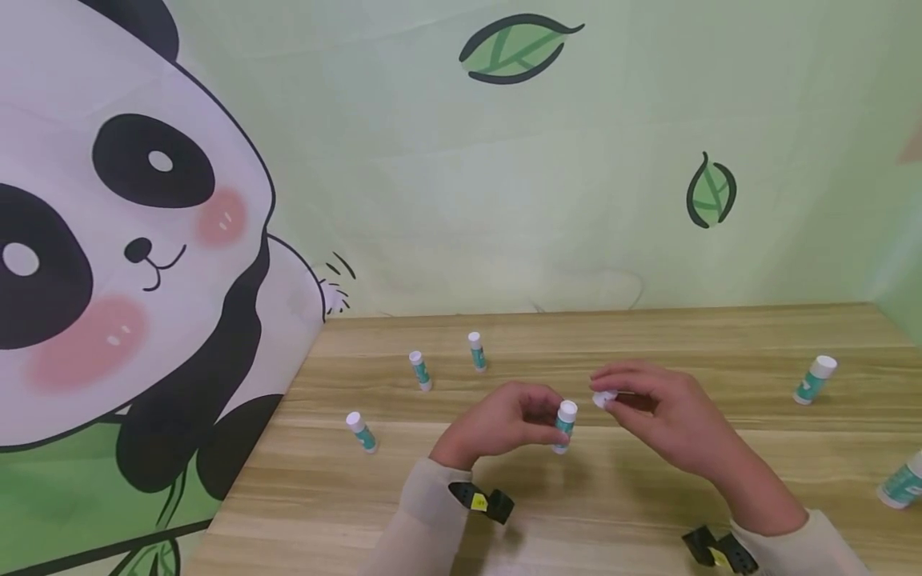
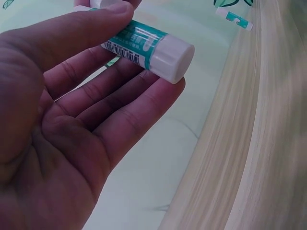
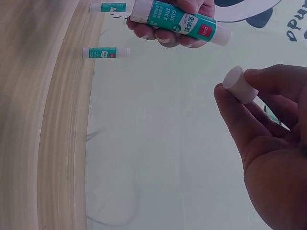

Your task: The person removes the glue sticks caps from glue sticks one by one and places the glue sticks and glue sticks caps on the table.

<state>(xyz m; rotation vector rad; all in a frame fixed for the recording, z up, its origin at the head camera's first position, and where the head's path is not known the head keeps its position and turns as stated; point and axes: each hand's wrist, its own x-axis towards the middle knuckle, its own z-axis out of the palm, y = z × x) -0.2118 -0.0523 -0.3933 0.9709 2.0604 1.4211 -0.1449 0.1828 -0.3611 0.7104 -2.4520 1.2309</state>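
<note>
My left hand [image 1: 504, 424] grips a teal and white glue stick [image 1: 564, 436] between thumb and fingers, held tilted with one end up. Its label reads "GLUE STICK" in the right wrist view, and a barcode shows on the teal band in the left wrist view. Just to the right, my right hand [image 1: 666, 408] pinches a small white cap [image 3: 241, 85] between thumb and forefinger. A short gap separates this cap from the upper end of the glue stick.
Three more glue sticks stand on the wooden table [image 1: 302, 480] to the left, one of them nearer [image 1: 362, 434]. On the right stand another glue stick [image 1: 814, 381] and one cut by the frame edge [image 1: 902, 483]. A panda-printed backdrop [image 1: 403, 200] rises behind the table.
</note>
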